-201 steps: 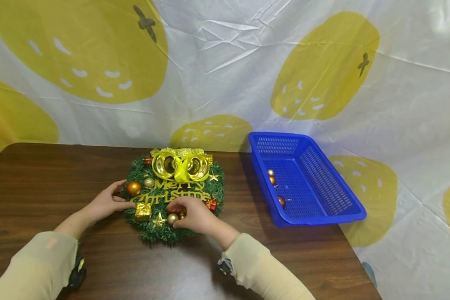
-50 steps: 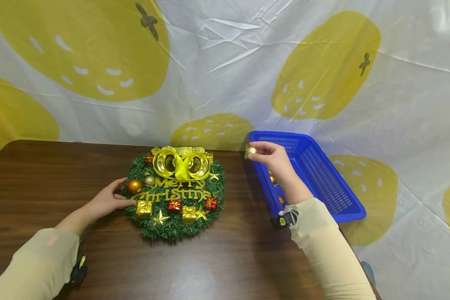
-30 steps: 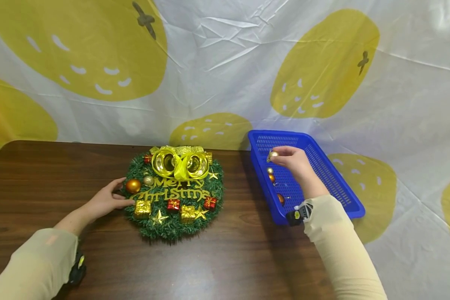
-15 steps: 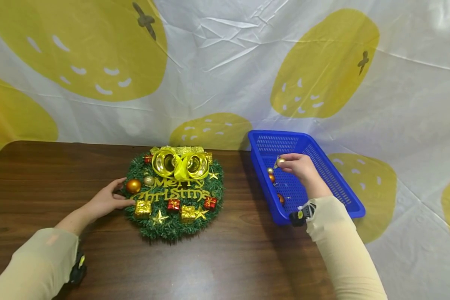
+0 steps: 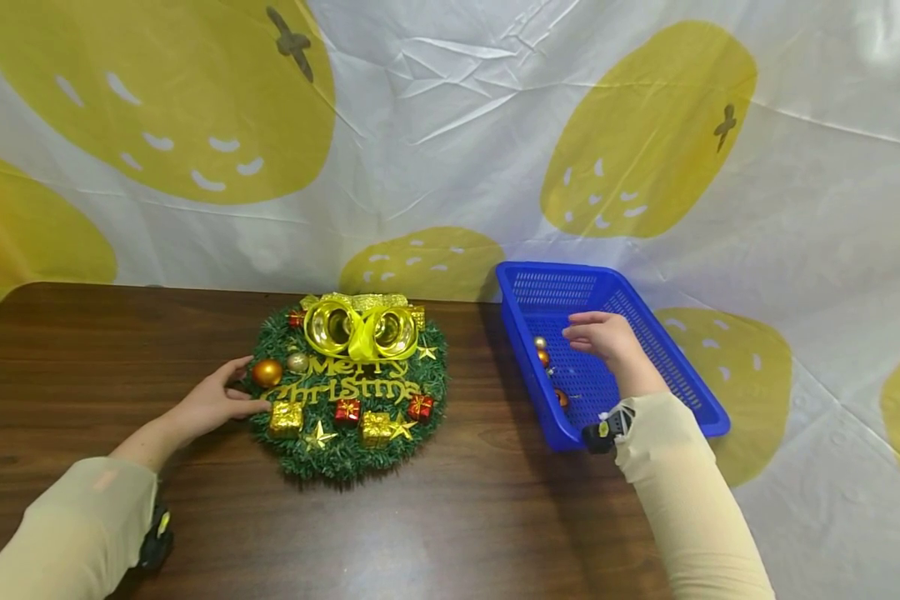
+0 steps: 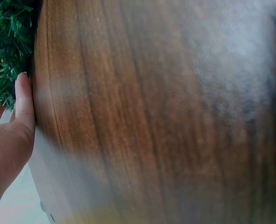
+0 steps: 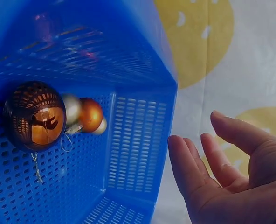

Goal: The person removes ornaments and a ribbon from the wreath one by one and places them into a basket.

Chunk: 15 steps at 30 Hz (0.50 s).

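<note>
My right hand (image 5: 603, 337) hovers over the blue plastic basket (image 5: 701, 408) with fingers loosely extended and nothing in them. In the right wrist view several Christmas baubles lie along one basket wall: a large shiny copper bauble (image 7: 35, 116), an orange bauble (image 7: 90, 115) and two pale gold ones, the nearer gold bauble (image 7: 72, 109) partly hidden. At the left, my left hand (image 5: 208, 404) rests its thumb and spread fingers against the left edge of a green Christmas wreath (image 5: 337, 471). An orange bauble (image 5: 267, 372) and a gold glitter bauble (image 5: 297, 362) sit on the wreath near that hand.
The wreath also bears gold bells (image 5: 393, 333), gold "Merry Christmas" lettering (image 5: 345, 389), stars and small red and gold gift boxes. Both wreath and basket stand on a dark wooden table (image 5: 480, 500). A patterned cloth (image 5: 435, 125) hangs behind.
The right hand took a gold bauble off the wreath's lower part, carried it right over the basket and let it go there. The left hand has stayed at the wreath's edge.
</note>
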Motion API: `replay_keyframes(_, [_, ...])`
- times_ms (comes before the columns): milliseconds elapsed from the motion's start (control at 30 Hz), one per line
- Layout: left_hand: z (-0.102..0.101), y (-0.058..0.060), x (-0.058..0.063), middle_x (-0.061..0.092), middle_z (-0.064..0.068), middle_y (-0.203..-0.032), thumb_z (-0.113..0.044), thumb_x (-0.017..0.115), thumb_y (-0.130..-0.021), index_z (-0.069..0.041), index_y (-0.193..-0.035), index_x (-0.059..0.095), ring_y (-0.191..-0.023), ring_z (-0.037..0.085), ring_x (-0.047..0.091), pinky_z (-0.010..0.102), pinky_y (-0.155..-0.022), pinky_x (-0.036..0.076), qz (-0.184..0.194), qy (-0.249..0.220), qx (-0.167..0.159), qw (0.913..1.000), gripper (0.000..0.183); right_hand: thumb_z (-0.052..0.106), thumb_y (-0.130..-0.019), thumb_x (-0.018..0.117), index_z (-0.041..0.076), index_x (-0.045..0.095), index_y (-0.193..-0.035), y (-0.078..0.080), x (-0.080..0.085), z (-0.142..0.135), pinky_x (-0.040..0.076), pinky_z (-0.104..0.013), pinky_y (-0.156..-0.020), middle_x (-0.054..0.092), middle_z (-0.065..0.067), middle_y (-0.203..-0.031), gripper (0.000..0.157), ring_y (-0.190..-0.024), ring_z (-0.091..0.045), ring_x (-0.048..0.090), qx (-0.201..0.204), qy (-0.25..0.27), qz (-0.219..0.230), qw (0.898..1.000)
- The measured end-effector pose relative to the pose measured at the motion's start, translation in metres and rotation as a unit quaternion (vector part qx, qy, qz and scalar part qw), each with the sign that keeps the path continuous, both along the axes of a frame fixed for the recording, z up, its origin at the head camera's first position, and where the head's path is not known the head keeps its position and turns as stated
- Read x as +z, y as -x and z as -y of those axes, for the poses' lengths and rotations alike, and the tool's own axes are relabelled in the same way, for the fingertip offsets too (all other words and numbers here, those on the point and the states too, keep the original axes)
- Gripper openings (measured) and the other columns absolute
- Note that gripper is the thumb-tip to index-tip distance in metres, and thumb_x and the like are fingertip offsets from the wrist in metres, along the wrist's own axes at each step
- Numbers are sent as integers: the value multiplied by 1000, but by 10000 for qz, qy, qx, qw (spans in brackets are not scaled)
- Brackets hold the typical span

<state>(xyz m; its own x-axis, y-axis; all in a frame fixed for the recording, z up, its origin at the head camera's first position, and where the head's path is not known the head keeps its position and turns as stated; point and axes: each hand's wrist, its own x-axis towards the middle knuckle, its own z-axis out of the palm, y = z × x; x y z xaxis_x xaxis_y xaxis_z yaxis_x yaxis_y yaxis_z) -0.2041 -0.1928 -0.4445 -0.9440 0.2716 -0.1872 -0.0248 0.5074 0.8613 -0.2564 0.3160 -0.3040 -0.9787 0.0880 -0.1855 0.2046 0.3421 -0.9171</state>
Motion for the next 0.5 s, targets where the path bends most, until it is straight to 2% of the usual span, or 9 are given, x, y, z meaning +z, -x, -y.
replay_keyframes(233, [0,-1,0,13,42,-143,-30,65,-88,7,-148,0,-121,50,43,46,-86,51,-22,32,-13,10000,96,-3,-89,55,-17,35,-135,0,8,10,55,-17,-71,62,13,-67,52,-63,2,64,139,436,65,9989])
replay_keyframes(500, [0,-1,0,13,41,-144,-30,65,-88,6,-148,1,-121,50,43,46,-87,51,-14,28,11,10000,95,-2,-89,55,-18,36,-134,1,14,44,55,-20,-77,62,13,-72,51,-70,0,65,503,680,-272,9960])
